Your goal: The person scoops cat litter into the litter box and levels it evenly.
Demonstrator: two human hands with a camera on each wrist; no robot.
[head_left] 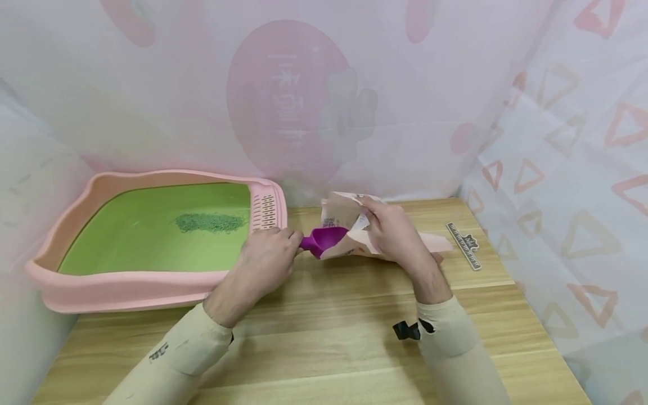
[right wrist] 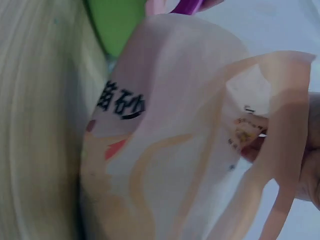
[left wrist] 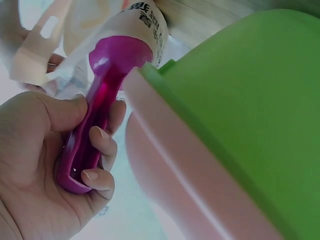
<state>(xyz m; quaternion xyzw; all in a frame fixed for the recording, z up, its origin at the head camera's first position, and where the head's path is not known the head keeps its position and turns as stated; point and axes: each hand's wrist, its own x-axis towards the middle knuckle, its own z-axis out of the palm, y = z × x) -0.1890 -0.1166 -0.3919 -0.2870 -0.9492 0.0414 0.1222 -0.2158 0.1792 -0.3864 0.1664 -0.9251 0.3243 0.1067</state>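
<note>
Two sleeved forearms were extended over a wood-grain counter, with a black strap end seen beside the right cuff. By the left hand, a purple scoop was gripped, its fingers curled round the grooved handle just beside a litter box. The scoop's bowl was held in the open mouth of a printed paper bag, which was tilted on its side near the middle of the counter, its mouth turned toward the box. The bag's upper edge was pinched by the fingers of the right hand. To the right, a black-and-white ruler topped by a small figure was seen lying flat. At left, the pink-rimmed litter box was placed, its green floor partly covered by a patch of green granules near the slotted end panel. Behind it all, a pale backdrop printed with pink motifs was hung.
</note>
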